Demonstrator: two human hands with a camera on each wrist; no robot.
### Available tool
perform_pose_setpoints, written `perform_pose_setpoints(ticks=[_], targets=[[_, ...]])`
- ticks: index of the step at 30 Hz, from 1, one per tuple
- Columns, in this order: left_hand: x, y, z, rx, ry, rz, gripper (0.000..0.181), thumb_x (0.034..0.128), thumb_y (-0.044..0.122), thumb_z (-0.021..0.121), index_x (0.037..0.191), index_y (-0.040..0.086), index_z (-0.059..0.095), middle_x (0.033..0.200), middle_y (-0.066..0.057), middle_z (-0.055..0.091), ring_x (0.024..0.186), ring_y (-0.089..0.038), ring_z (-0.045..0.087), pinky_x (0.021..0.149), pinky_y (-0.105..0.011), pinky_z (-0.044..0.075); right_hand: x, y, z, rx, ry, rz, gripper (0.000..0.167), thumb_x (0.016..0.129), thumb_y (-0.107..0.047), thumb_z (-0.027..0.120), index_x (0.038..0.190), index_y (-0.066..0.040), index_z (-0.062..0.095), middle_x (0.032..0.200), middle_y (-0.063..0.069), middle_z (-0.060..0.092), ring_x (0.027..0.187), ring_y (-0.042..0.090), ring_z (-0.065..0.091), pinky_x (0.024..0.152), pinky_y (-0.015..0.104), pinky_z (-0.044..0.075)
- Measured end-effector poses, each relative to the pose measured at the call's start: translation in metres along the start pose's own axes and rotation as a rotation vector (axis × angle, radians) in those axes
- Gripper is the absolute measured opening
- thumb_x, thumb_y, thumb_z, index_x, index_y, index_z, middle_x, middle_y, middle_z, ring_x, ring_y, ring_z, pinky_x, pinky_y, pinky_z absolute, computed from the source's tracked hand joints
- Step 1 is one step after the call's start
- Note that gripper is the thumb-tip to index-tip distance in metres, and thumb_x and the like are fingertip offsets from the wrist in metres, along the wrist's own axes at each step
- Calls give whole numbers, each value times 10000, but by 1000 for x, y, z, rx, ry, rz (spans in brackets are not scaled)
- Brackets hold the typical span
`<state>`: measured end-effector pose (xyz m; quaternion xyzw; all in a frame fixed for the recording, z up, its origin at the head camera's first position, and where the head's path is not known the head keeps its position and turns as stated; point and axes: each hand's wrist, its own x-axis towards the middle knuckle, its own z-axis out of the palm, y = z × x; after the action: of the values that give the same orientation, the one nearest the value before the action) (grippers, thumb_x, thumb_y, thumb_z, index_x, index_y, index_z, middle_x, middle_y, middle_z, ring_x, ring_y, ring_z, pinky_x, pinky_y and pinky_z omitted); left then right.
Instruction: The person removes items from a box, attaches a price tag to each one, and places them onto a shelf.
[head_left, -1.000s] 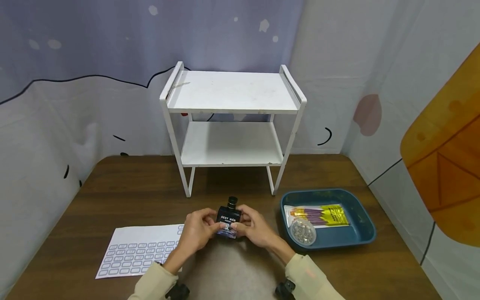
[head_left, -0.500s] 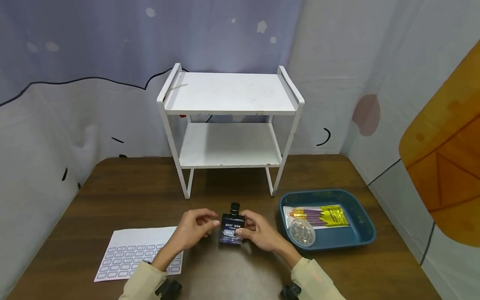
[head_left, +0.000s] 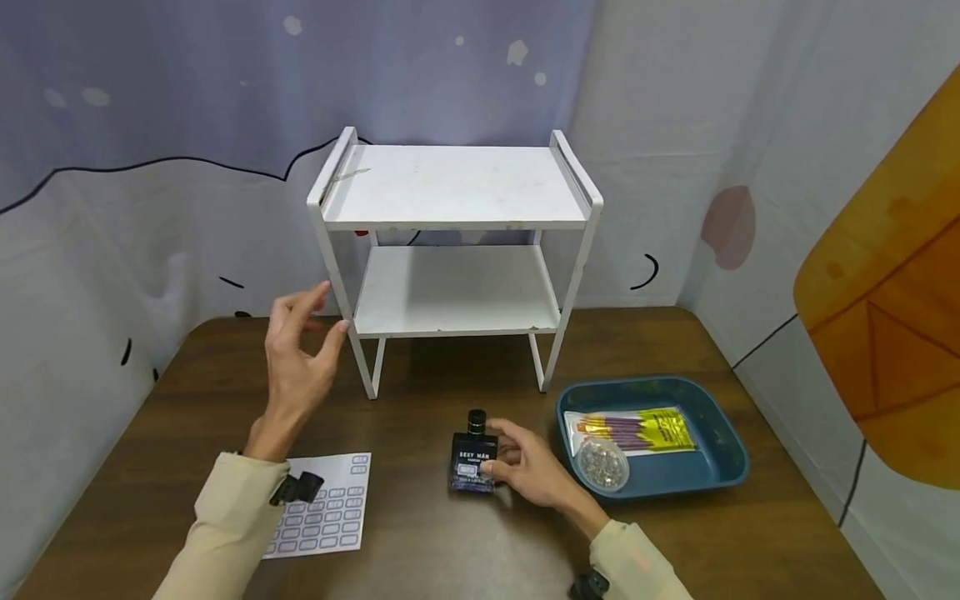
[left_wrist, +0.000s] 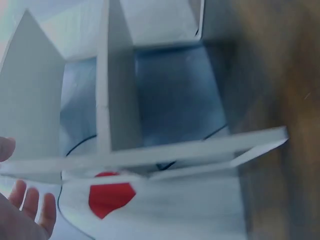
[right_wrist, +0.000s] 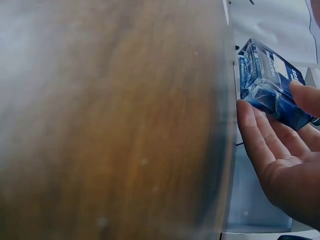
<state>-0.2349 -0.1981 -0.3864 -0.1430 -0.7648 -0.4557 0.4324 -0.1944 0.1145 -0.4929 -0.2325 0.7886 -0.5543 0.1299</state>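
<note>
A dark square perfume bottle (head_left: 473, 450) with a black cap stands upright, held at its right side by my right hand (head_left: 534, 471). Its thumb lies on the bottle's front and the fingers are behind. A small pale label (head_left: 467, 470) shows on the bottle's front. In the right wrist view the bottle (right_wrist: 272, 82) looks like bluish glass. My left hand (head_left: 300, 358) is raised by the left front leg of the white shelf (head_left: 457, 185), thumb and fingers apart and nothing between them. Whether it touches the leg I cannot tell. In the left wrist view its fingers (left_wrist: 31, 202) are near the shelf frame.
A sheet of printed labels (head_left: 330, 508) lies beneath my left forearm. To the right, a blue tray (head_left: 712, 467) holds a yellow and purple packet (head_left: 637, 431) and a round clear container (head_left: 602, 465) of small shiny pieces. The shelf stands at the back of the wooden table (head_left: 420, 542).
My left hand has let go of the bottle and moved up and left toward the shelf. The right hand keeps hold of the bottle, which has shifted slightly right.
</note>
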Motion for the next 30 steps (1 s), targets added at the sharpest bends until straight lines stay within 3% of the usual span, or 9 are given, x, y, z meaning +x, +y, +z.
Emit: perform_pose_setpoints(ticks=[4, 7, 11, 14, 17, 18, 21, 24, 30], targets=[[21, -3, -4, 40, -19, -19, 673, 827, -61, 745, 1445, 62, 507, 1313, -283, 448, 1209, -240, 473, 910, -251, 406, -2, 0, -1, -64, 14, -23, 726, 895, -85, 732, 1525, -136, 376, 1284, 315, 598, 981, 347, 712, 785, 314, 590], [31, -6, -4, 53, -68, -27, 754, 833, -61, 733, 1504, 96, 426, 1386, -291, 391, 1261, -337, 449, 948, -378, 429, -2, -1, -2, -60, 1, -37, 832, 882, -59, 738, 1569, -239, 304, 1306, 298, 581, 911, 291, 718, 729, 286, 591], [41, -10, -4, 56, -129, -20, 805, 852, -99, 687, 1547, 103, 335, 1446, -287, 362, 1272, -388, 444, 922, -526, 463, -4, -2, -2, -59, -12, -33, 881, 872, -33, 737, 1583, -265, 271, 1308, 270, 557, 896, 262, 708, 713, 259, 588], [49, -13, -6, 31, -177, -9, 833, 869, -113, 658, 1569, 98, 259, 1477, -271, 348, 1268, -410, 474, 927, -358, 501, -4, -4, -3, -62, -19, -29, 859, 867, -21, 734, 1572, -261, 305, 1280, 245, 572, 917, 271, 709, 727, 259, 587], [59, -13, -11, -1, -245, -8, 866, 876, -121, 651, 1581, 97, 199, 1468, -273, 357, 1239, -416, 518, 876, -130, 451, -4, -4, -4, -57, -32, -36, 826, 866, -11, 728, 1556, -251, 341, 1234, 230, 591, 905, 263, 714, 707, 266, 591], [62, -12, -12, -9, -269, -8, 873, 873, -126, 653, 1581, 94, 193, 1452, -280, 370, 1212, -394, 547, 856, -84, 440, -4, -4, -4, -58, -35, -41, 818, 865, -12, 729, 1550, -256, 352, 1231, 230, 591, 904, 254, 713, 706, 266, 591], [70, -9, -16, -38, -312, -2, 876, 850, -164, 657, 1572, 73, 223, 1371, -301, 454, 1100, -164, 622, 819, -53, 449, -4, -4, -5, -65, -42, -57, 793, 864, -19, 732, 1539, -226, 371, 1219, 243, 590, 881, 230, 714, 693, 266, 590], [77, -6, -20, -66, -327, -1, 852, 833, -192, 655, 1554, 88, 297, 1263, -305, 543, 945, 59, 597, 784, -52, 472, -3, -4, -6, -67, -50, -67, 779, 864, -18, 733, 1533, -206, 380, 1232, 256, 579, 871, 220, 712, 690, 266, 591], [85, 2, -24, -37, -334, -3, 845, 826, -194, 661, 1540, 126, 342, 1135, -279, 605, 847, 119, 574, 737, -33, 472, -3, -5, -6, -36, -64, -57, 771, 872, -6, 725, 1535, -191, 376, 1246, 279, 552, 871, 269, 720, 650, 272, 599]])
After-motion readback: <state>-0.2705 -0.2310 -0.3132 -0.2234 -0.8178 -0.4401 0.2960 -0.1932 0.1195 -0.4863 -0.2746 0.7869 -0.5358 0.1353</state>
